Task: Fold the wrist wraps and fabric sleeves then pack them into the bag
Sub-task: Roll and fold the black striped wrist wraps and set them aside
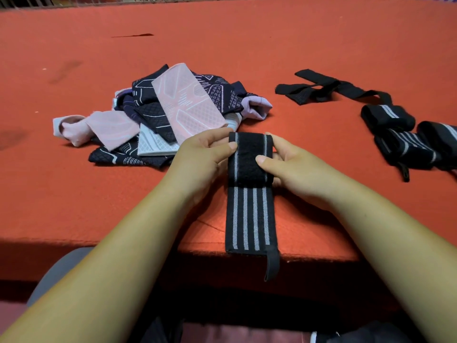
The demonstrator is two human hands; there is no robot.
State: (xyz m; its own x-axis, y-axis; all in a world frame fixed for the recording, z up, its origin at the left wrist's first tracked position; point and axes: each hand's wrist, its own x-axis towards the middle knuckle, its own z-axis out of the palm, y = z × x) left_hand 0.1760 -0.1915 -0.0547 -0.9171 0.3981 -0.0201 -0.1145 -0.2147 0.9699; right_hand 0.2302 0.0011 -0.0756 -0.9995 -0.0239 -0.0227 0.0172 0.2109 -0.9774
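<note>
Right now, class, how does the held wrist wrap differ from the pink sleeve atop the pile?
The wrist wrap is black with grey stripes; the pink sleeve has white patterns. The left hand and right hand hold the wrist wrap, half folded; the pink sleeve lies untouched. Both are fabric.

Red cloth-covered table (pixel 296 45); dark stain (pixel 134 35) at far side; fainter smudges (pixel 64 70) toward left.

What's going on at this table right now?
A person is folding a striped wrist wrap on the red table: the left hand and right hand pinch its doubled-over far end, while its tail lies flat toward the near edge, loop hanging off. A jumbled pile of fabric sleeves sits to the left. At right lie rolled wraps, with flat black straps beyond them. No bag is in view.
</note>
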